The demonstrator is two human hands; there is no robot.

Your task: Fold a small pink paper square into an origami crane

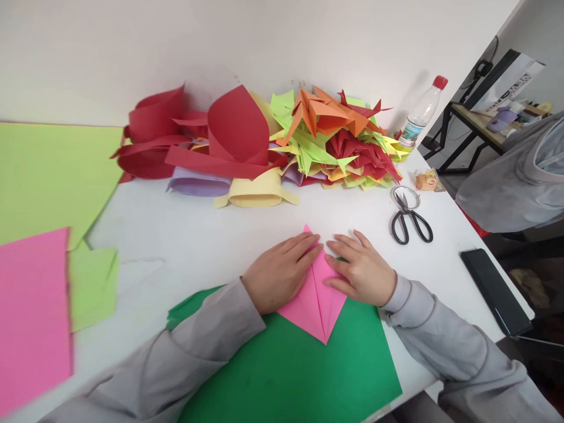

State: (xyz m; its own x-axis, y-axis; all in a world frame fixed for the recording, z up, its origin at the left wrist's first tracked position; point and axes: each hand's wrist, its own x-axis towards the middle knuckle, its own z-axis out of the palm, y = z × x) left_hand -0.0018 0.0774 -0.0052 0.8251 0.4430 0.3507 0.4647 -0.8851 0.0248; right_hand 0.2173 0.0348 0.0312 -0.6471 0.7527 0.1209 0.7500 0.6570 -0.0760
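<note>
A folded pink paper [318,299] lies on a large green sheet [304,376], its creases meeting along the middle and its corners pointing up and down the view. My left hand [284,270] lies flat over the paper's upper left side, fingers stretched toward the centre crease. On the right side, my right hand [363,270] rests with its fingers spread, their tips on the paper's right edge. Neither hand grips the paper. Part of the pink paper's left side is hidden under my left hand.
Folded red, orange and green papers [326,135] pile up against the wall. Scissors [410,220], a bottle [418,117], a wrapped snack [426,180] and a phone [496,291] are at right. Pink sheets [35,317] and light green sheets [53,182] lie left. Grey clothing [515,170] shows at far right.
</note>
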